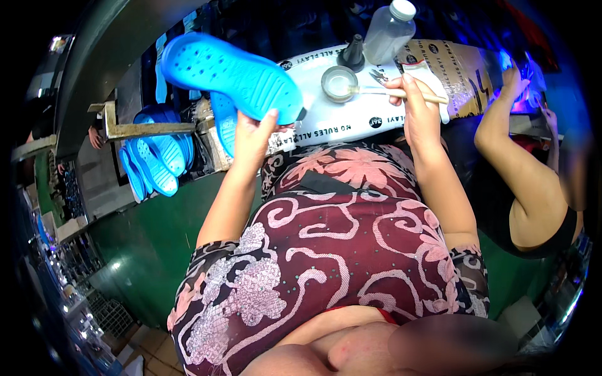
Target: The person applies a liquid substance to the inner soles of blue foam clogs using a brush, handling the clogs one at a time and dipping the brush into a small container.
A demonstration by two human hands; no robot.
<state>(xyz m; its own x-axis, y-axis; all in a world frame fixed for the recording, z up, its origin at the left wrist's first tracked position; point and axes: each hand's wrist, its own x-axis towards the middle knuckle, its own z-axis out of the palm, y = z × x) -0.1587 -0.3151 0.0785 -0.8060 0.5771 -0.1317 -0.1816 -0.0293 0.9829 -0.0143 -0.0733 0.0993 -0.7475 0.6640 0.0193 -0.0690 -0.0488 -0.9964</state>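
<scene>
My left hand [256, 133] grips a bright blue shoe sole [233, 74] by one end, thumb on its face. The sole is raised and tilted, with small holes at its far end and ridges nearer the hand. In my right hand [421, 116] is a brush [431, 97] with a pale wooden handle, held between thumb and fingers. The brush's other end reaches the rim of a small round cup [339, 85]; its bristles I cannot make out. A small metallic tool [378, 76] shows by my right fingertips, partly hidden. Another blue sole [224, 122] lies beneath the raised one.
The cup rests on a white printed sheet [301, 128]. Behind it stand a black cone-topped bottle [353, 55] and a clear bottle with a white cap [390, 37]. Several blue soles [162, 156] pile up at left by a metal bar [150, 130]. At right, a co-worker's arm [523, 156] reaches across.
</scene>
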